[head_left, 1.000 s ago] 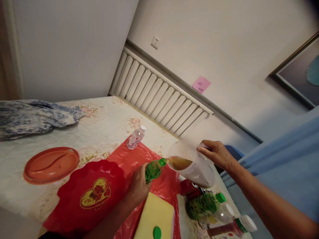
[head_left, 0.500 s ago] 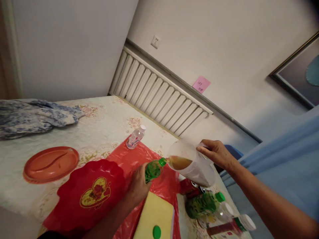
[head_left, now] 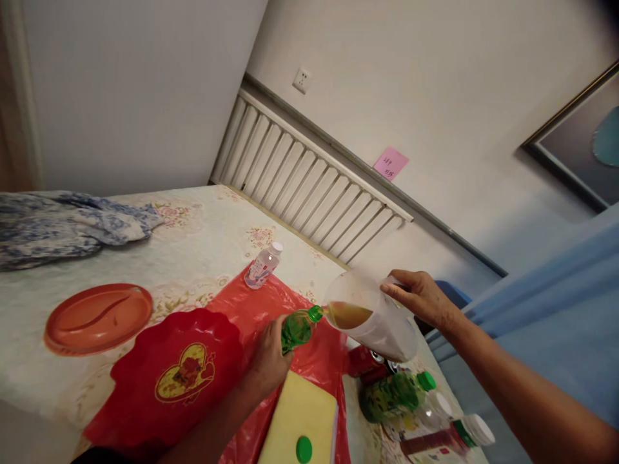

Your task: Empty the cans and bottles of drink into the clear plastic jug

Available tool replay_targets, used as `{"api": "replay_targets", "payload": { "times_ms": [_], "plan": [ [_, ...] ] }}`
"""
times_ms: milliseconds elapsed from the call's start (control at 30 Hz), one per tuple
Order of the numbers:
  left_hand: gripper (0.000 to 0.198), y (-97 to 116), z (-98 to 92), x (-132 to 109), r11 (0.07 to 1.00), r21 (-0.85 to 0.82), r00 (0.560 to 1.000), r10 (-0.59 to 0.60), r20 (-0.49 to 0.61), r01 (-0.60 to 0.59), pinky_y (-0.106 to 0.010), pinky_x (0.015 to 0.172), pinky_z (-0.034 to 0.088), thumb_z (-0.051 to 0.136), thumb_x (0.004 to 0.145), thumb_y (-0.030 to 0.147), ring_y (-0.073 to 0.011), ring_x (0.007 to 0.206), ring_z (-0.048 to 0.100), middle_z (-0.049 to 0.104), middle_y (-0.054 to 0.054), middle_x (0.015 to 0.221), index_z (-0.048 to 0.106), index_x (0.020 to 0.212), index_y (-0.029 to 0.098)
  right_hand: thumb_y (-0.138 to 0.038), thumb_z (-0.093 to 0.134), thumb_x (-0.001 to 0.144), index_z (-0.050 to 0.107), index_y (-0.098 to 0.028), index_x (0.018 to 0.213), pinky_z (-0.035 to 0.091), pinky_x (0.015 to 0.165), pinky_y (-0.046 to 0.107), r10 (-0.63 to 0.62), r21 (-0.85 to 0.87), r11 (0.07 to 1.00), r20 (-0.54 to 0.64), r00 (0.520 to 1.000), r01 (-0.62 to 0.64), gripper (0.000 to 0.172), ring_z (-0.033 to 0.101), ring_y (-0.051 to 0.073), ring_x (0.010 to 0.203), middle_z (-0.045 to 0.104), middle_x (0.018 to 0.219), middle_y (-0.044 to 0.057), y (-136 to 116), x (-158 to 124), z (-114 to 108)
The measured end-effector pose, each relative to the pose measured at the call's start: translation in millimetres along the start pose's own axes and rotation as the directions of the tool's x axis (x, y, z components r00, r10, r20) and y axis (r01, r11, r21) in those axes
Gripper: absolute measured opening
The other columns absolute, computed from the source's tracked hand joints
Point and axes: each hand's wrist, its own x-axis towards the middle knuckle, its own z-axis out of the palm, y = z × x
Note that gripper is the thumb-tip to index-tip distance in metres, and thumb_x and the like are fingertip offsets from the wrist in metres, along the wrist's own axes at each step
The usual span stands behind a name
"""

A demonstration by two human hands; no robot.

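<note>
My left hand (head_left: 271, 357) is closed around a green bottle (head_left: 296, 330), whose open neck meets the spout of a translucent pitcher (head_left: 387, 332). My right hand (head_left: 418, 296) grips the pitcher by its handle and holds it tilted toward the bottle. Amber liquid lies in the pitcher near the spout. Below the bottle is a yellow pad (head_left: 302, 415) with a green cap (head_left: 304, 449) on it. A red scalloped tray (head_left: 140, 380) is left of my left hand, partly over a red plastic sheet (head_left: 242, 296).
A small clear bottle (head_left: 262, 265) with a white cap stands on the sheet's far corner. Red cans (head_left: 365, 364) and several bottles (head_left: 394, 396) are at the lower right. An orange oval lid (head_left: 99, 319) and a patterned cloth (head_left: 68, 229) lie at the left; a radiator (head_left: 309, 177) is behind.
</note>
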Motion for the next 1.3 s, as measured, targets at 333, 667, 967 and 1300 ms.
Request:
{"api": "replay_targets", "payload": {
  "times_ms": [333,667,967,1300],
  "plan": [
    [0.059,0.6,0.5,-0.5,1.000,-0.014,0.999,0.000,-0.032,0.000,-0.042,0.097,0.046,0.057,0.067,0.003,-0.0238,0.110,0.057,0.062,-0.008,0.115,0.049,0.122,0.019,-0.058,0.050,0.085,0.046,-0.020,0.062,0.025,0.049,0.025,-0.002,-0.027,1.000,0.007,1.000,0.002,0.045,0.033,0.010,0.053,0.034,0.057,-0.005,-0.4,0.2,-1.7],
    [0.061,-3.5,2.4,0.1,1.000,-0.026,1.000,0.005,-0.016,-0.005,-0.042,0.098,0.045,0.057,0.067,0.003,-0.0236,0.111,0.056,0.060,-0.008,0.116,0.047,0.125,0.019,-0.058,0.050,0.085,0.045,-0.020,0.061,0.026,0.049,0.024,-0.005,-0.040,0.999,0.016,1.000,0.006,0.045,0.034,0.010,0.054,0.035,0.056,-0.005,-2.3,1.3,-1.9],
    [0.060,1.2,0.1,0.1,0.999,-0.038,1.000,-0.019,0.012,0.020,-0.043,0.098,0.045,0.056,0.068,0.003,-0.0241,0.111,0.055,0.060,-0.008,0.116,0.046,0.124,0.020,-0.058,0.050,0.085,0.045,-0.020,0.061,0.026,0.048,0.025,-0.016,-0.039,0.999,0.013,1.000,0.016,0.046,0.033,0.010,0.053,0.034,0.056,-0.005,-3.5,2.1,-2.7],
    [0.064,-3.4,3.2,-0.1,0.999,-0.036,1.000,-0.009,0.008,0.010,-0.041,0.099,0.044,0.058,0.066,0.001,-0.0235,0.113,0.054,0.059,-0.007,0.117,0.045,0.125,0.021,-0.056,0.052,0.084,0.046,-0.019,0.060,0.025,0.047,0.024,-0.023,-0.017,1.000,0.006,1.000,0.023,0.044,0.032,0.010,0.053,0.035,0.055,-0.004,-5.3,1.7,-3.4]
  ]
}}
